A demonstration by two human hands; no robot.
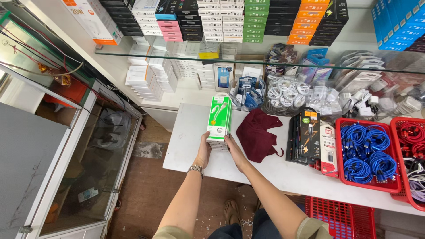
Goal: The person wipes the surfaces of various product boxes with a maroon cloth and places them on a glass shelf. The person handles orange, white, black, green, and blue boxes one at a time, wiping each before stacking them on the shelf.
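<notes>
Hands clamp a stack of slim boxes (219,121) from both sides: left hand (204,150), watch (195,168) on its wrist, curled on the left edge; right hand (234,150) curled on the right edge. Top box is green and white with a cable picture; the stack sits upright on the white table (190,137), near its back left.

Just right of the stack lies a maroon cloth (258,132), then flat black-and-orange packs (305,135), then a red basket (392,185) of coiled blue cables (366,152).

Behind, clear bags of white cables (287,93). Above, a glass shelf (133,53) carries stacked boxes in white, pink, green, black, orange and blue rows.

Left: glass display case (88,177). Floor is brown tile (146,194), with a sandalled foot (231,211) beneath the table.
</notes>
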